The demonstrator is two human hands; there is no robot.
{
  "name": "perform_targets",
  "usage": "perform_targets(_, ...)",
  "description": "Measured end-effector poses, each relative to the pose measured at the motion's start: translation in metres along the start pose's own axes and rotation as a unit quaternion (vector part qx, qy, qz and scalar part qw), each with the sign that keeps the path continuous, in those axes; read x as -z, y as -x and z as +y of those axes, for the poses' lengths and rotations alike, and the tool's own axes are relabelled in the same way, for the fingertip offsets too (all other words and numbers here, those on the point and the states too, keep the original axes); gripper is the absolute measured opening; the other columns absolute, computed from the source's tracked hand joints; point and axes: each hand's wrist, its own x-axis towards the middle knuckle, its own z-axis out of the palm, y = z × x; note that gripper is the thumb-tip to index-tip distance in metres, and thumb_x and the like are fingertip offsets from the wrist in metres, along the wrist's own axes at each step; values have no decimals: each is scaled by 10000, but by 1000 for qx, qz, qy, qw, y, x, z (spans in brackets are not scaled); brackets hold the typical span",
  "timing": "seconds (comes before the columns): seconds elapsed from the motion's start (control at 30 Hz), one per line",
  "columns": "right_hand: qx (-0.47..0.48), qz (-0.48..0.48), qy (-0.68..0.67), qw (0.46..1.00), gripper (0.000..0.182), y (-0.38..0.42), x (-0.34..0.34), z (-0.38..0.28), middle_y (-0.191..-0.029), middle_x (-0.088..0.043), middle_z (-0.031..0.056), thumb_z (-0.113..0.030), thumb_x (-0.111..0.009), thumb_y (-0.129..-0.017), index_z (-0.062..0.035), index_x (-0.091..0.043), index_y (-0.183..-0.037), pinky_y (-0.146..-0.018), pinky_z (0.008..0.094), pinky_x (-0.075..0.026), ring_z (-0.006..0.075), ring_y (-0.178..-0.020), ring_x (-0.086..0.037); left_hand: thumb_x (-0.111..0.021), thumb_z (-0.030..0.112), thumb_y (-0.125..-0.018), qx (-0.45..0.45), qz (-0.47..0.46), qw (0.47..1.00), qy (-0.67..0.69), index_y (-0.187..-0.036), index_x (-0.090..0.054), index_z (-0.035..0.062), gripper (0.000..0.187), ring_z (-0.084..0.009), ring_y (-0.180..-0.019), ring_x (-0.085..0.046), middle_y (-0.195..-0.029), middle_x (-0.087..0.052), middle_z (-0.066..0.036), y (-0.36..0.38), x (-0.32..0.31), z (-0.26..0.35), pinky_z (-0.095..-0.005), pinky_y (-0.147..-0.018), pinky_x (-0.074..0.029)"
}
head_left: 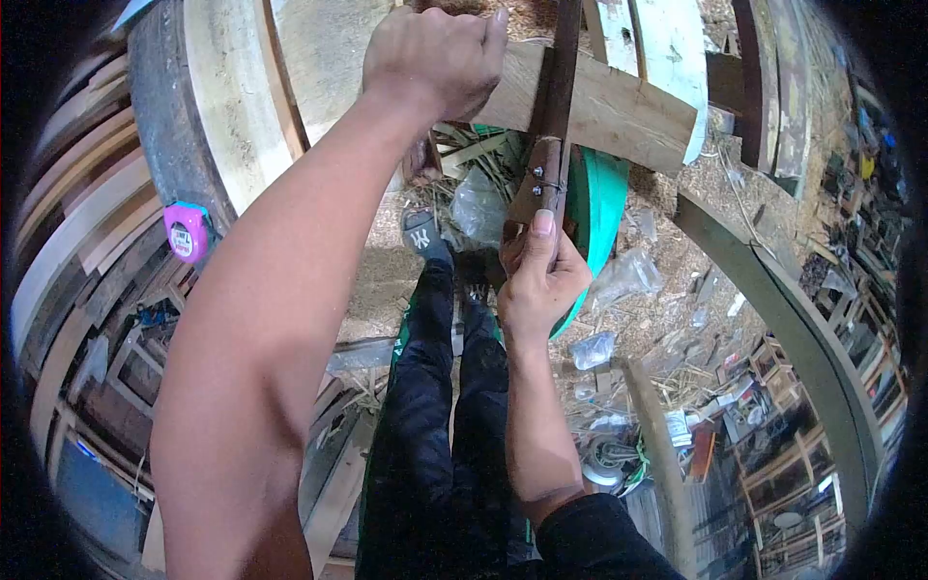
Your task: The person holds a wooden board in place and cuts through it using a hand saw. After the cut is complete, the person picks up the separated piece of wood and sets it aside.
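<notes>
My right hand (543, 280) is wrapped around the wooden handle of a handsaw (549, 159), thumb laid along its top near two small bolts. From the handle the saw's long dark part runs away from me and crosses a short wooden board (628, 114). At the top, my left hand (435, 53) is closed, its curled fingers pressed on the left part of that board; the fingertips are mostly hidden. A green curved object (597, 208) sits beneath the board, just right of the saw; I cannot make out its kind.
Long planks (232, 87) lie at the upper left, with a pink tape measure (187, 232) at their edge. A curved-looking long beam (783, 319) stretches down the right side. Wood scraps, sawdust and a plastic bag (478, 208) cover the floor around my feet (427, 237).
</notes>
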Motion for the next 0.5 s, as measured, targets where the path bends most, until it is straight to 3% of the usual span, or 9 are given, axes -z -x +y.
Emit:
perform_targets(0.03, -5, -4, 2, 1000, 455, -2, 2, -2, -591, -455, -37, -283, -636, -1063, -45, -531, -690, -465, 238, -259, 42, -516, -376, -376, 398, -1081, -29, 66, 997, 8, -618, -723, 157, 626, -336, -628, -721, -611, -684, -191, 1, -6, 0, -434, -1042, -478)
perform_targets(0.07, -15, -4, -5, 1000, 472, 0, 2, -5, -586, -458, -32, -295, -629, -1066, -46, -527, -678, -460, 239, -267, 47, -507, -381, -376, 398, -1081, -30, 67, 997, 13, -618, -723, 157, 626, -336, -628, -721, -611, -684, -191, 2, -11, -1, -434, -1042, -478)
perform_targets(0.13, -47, -4, 18, 999, 449, 3, 3, -25, -620, -465, -60, -283, -634, -1064, -30, -557, -701, -487, 239, -264, 33, -560, -377, -291, 355, -1093, 2, 3, 999, -53, -796, -797, 136, 626, -290, -768, -746, -742, -747, -142, 5, -12, -3, -443, -978, -517)
perform_targets(0.2, -96, -12, 27, 995, 404, 6, 6, -54, -661, -462, -91, -270, -651, -1056, -16, -604, -746, -516, 236, -257, 14, -626, -367, -298, 369, -1090, -15, 18, 999, -46, -809, -801, 140, 621, -299, -779, -747, -754, -750, -144, 6, -13, -6, -451, -932, -529)
perform_targets(0.37, -56, -30, 59, 996, 301, 2, 18, -131, -667, -543, -56, -296, -700, -1022, -11, -659, -935, -513, 215, -319, 18, -581, -457, -326, 404, -1080, 9, 30, 999, -27, -821, -805, 137, 607, -311, -787, -747, -766, -753, -146, 5, -14, -4, -461, -885, -536)
perform_targets(0.43, -52, -17, 71, 996, 307, -4, 16, -139, -663, -543, -51, -297, -707, -1016, -6, -658, -931, -515, 212, -328, 22, -581, -474, -459, 432, -1043, -29, 108, 993, -29, -777, -799, 170, 505, -388, -699, -729, -674, -703, -176, 4, -20, -9, -501, -738, -600)
perform_targets(0.5, -12, -28, 76, 997, 296, -1, 19, -122, -656, -538, -53, -280, -702, -1018, -8, -647, -915, -512, 215, -334, 28, -573, -469, -460, 423, -1043, -31, 121, 992, -27, -758, -791, 168, 506, -386, -692, -726, -672, -703, -168, 3, -24, -10, -496, -752, -593)
